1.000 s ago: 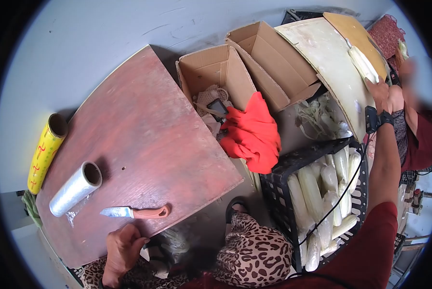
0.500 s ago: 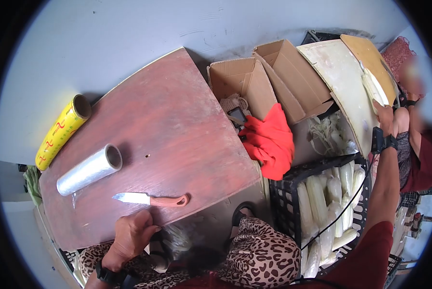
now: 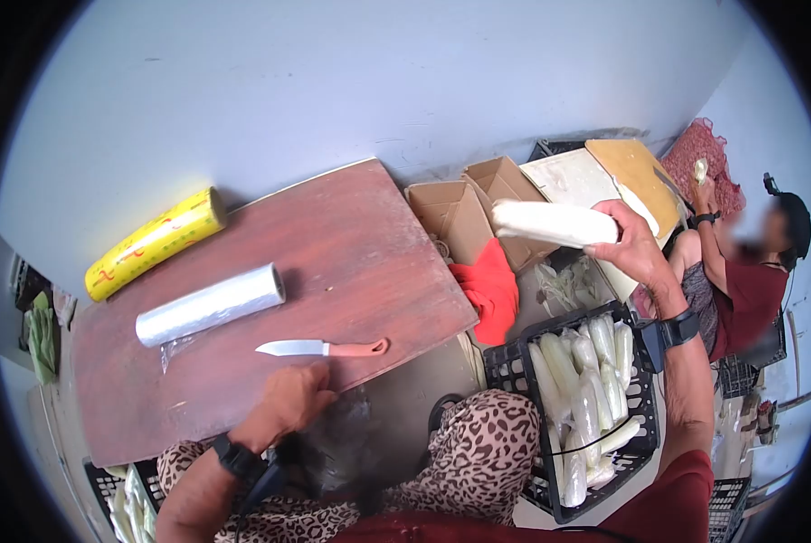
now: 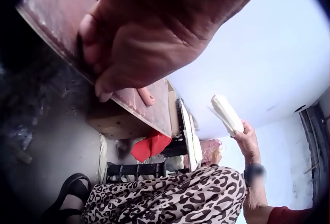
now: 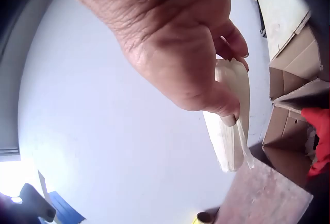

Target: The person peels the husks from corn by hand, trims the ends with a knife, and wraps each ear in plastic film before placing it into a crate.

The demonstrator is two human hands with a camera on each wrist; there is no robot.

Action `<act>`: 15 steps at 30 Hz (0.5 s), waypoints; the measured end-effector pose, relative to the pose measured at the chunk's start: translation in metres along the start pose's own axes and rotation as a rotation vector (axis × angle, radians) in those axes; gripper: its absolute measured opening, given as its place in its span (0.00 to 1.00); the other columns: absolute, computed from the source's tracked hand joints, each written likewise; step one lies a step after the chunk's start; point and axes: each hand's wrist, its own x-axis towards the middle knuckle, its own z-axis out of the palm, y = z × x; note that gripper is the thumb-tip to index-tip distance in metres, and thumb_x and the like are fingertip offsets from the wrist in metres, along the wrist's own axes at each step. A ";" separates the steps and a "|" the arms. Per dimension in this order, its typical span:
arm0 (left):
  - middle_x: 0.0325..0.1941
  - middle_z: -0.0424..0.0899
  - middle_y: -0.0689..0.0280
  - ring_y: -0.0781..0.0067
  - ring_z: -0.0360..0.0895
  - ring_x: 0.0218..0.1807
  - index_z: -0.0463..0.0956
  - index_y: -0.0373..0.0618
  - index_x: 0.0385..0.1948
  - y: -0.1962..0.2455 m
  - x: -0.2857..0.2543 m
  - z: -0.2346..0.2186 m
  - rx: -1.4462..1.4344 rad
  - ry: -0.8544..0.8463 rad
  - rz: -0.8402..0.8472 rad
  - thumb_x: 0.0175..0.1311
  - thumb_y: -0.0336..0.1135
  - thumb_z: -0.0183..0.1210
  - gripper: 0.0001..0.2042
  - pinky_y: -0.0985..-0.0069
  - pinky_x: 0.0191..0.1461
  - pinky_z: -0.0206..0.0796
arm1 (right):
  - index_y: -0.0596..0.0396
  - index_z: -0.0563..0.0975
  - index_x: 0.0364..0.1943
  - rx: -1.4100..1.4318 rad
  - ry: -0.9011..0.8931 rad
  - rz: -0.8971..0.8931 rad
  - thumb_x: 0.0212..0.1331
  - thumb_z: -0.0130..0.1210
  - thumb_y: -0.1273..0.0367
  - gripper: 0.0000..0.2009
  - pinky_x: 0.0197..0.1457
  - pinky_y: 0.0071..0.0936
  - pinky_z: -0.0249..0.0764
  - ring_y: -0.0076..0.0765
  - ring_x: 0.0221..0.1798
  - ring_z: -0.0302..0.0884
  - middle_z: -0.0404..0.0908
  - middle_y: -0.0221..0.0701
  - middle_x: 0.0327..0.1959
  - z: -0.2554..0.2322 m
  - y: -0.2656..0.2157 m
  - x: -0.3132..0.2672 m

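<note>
In the head view my right hand (image 3: 639, 252) grips one end of a long pale vegetable (image 3: 550, 223), raised in front of the cardboard boxes. The right wrist view shows smooth whitish outer layers on the vegetable (image 5: 224, 141) and the thumb pressed along its side. My left hand (image 3: 289, 398) is at the near edge of the reddish table (image 3: 351, 271), fingers loosely curled and holding nothing. Just beyond it lies a knife (image 3: 355, 349) with an orange handle, blade pointing left. A clear film roll (image 3: 211, 306) lies farther back on the tabletop.
At the back left is a yellow printed roll (image 3: 156, 242). A black crate (image 3: 505, 366) of film-wrapped pale vegetables stands right of my knees. Cardboard boxes (image 3: 446, 217), a red cloth (image 3: 488, 294) and a pale board (image 3: 573, 176) lie behind. Another person (image 3: 740, 299) sits at far right.
My right hand has lifted the pale vegetable off the far board and brought it left toward the table. The left hand has shifted slightly right along the table edge. The head view has turned.
</note>
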 end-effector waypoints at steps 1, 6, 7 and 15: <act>0.24 0.80 0.53 0.47 0.79 0.31 0.76 0.43 0.26 -0.002 -0.001 -0.003 -0.011 -0.008 0.009 0.50 0.36 0.67 0.10 0.58 0.35 0.68 | 0.55 0.75 0.44 -0.061 -0.047 -0.114 0.39 0.69 0.77 0.23 0.48 0.25 0.71 0.28 0.43 0.74 0.74 0.27 0.39 0.006 -0.027 -0.001; 0.31 0.82 0.52 0.53 0.81 0.39 0.80 0.41 0.34 0.008 -0.013 -0.052 -0.252 0.029 0.093 0.57 0.39 0.64 0.11 0.61 0.43 0.71 | 0.54 0.74 0.46 -0.216 -0.336 -0.369 0.34 0.70 0.76 0.28 0.52 0.32 0.70 0.40 0.48 0.74 0.74 0.32 0.43 0.037 -0.164 -0.015; 0.31 0.83 0.56 0.61 0.82 0.39 0.79 0.41 0.35 0.010 -0.017 -0.063 -0.366 0.098 0.104 0.58 0.41 0.65 0.13 0.64 0.42 0.71 | 0.54 0.74 0.46 -0.210 -0.378 -0.446 0.35 0.70 0.75 0.27 0.52 0.33 0.71 0.40 0.49 0.74 0.74 0.32 0.43 0.045 -0.185 -0.019; 0.59 0.73 0.57 0.68 0.70 0.62 0.66 0.37 0.59 0.021 -0.059 -0.070 -1.514 -0.143 0.434 0.68 0.62 0.49 0.34 0.67 0.68 0.61 | 0.52 0.73 0.48 -0.125 -0.716 -0.834 0.42 0.66 0.77 0.24 0.57 0.36 0.70 0.44 0.54 0.72 0.73 0.34 0.47 0.109 -0.317 -0.047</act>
